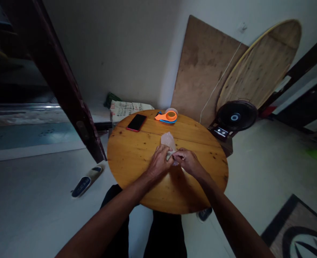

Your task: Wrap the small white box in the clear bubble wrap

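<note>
Head view: left hand point(161, 159) and right hand point(187, 159) grip plastic point(168, 139); bag lettering point(126, 107) illegible

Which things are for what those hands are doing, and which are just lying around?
Seem part of the job:
pale bundle held in the fingers
round wooden table underneath

Seem just lying about, untouched:
red-edged phone
orange-and-blue tape dispenser, though it might belong
slippers on the floor

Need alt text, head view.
A person's left hand and right hand hold a pale, crumpled packet at a rounded wooden table. A phone and an orange-and-blue tape dispenser lie near its far edge; boards lean against the wall behind.
</note>
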Available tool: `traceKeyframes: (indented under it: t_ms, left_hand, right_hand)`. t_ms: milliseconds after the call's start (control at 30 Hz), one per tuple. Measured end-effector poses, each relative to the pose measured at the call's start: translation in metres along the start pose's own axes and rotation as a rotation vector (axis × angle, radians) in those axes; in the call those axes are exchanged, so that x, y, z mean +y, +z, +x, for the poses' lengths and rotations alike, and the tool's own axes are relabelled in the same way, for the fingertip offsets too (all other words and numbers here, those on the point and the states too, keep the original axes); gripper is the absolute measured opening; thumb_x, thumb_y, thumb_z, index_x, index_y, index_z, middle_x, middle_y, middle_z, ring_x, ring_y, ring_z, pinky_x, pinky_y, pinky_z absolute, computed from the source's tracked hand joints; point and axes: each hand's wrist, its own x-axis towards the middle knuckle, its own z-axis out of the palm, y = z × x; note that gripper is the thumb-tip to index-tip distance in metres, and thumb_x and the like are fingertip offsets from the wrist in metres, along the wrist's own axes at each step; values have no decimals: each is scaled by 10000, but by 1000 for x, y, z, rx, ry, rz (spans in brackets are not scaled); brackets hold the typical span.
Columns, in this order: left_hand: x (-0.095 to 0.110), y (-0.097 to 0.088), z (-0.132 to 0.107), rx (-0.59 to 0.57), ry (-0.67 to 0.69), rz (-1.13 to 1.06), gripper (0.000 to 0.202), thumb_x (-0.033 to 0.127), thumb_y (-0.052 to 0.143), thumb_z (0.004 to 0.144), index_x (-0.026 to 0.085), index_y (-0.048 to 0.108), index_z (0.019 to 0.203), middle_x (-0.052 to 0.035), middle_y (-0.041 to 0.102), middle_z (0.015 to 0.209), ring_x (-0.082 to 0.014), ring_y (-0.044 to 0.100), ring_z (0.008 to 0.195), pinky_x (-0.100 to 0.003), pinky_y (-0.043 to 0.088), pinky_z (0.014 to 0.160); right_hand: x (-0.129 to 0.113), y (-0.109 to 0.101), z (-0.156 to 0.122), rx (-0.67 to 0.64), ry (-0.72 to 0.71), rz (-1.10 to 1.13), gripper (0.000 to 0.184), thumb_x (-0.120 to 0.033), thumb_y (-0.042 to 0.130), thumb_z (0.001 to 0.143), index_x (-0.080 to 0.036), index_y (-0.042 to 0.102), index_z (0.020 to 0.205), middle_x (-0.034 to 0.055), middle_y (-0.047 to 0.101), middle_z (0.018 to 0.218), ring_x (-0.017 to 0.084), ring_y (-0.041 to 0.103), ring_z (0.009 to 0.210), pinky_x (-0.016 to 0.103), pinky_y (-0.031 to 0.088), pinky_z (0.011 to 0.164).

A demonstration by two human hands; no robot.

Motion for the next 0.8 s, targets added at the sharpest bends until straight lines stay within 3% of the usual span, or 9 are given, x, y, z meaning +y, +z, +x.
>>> traceKeyframes:
  t_ms: [133, 233, 333, 467, 567, 800]
  left_hand:
    - [1, -2, 0, -53, 34, 17, 171, 121, 526, 765, 187, 640, 874, -50, 583, 940, -193, 524, 949, -331, 451, 875]
    - [1, -3, -1, -39, 22, 22, 190, 126, 540, 754, 189, 662, 884, -55, 580, 968, -196, 535, 959, -336, 463, 883]
    - [0, -3, -2, -31, 17, 81, 213, 142, 562, 747, 211, 685, 906, -62, 579, 1050, -214, 534, 1015, -369, 458, 916]
    - [-4, -1, -1, -47, -8, 78, 232, 121, 569, 724, 207, 678, 910, -74, 577, 1197, -237, 513, 1147, -402, 435, 979]
    - [-6, 1, -1, -75, -38, 34, 268, 102, 559, 718, 189, 656, 952, -92, 582, 1243, -234, 516, 1180, -406, 414, 1024]
    - [-1, 0, -2, -93, -81, 12, 262, 109, 542, 727, 186, 627, 962, -107, 570, 1274, -235, 503, 1205, -423, 394, 1047]
  right_hand:
    - [14, -9, 5, -61, -45, 177, 244, -226, 497, 843, -204, 739, 869, 38, 692, 853, 150, 606, 768, 248, 439, 730]
    - [21, -15, 18, 37, 53, 242, 267, -305, 486, 840, -177, 721, 844, 23, 684, 762, 147, 589, 687, 237, 430, 646]
    - [18, -16, 38, 163, 193, 50, 293, -405, 516, 822, -182, 696, 759, 12, 650, 670, 140, 548, 612, 226, 357, 562]
    - [5, -8, 63, 115, 295, -195, 294, -446, 539, 799, -208, 704, 751, 51, 684, 702, 161, 577, 636, 246, 304, 549]
    - [5, 0, 72, 106, 306, -243, 220, -348, 535, 776, -216, 710, 763, 63, 694, 715, 162, 586, 648, 251, 280, 535]
    - [32, 15, 69, 219, 226, 104, 230, -318, 472, 780, -197, 640, 678, -4, 611, 628, 128, 523, 585, 229, 319, 544]
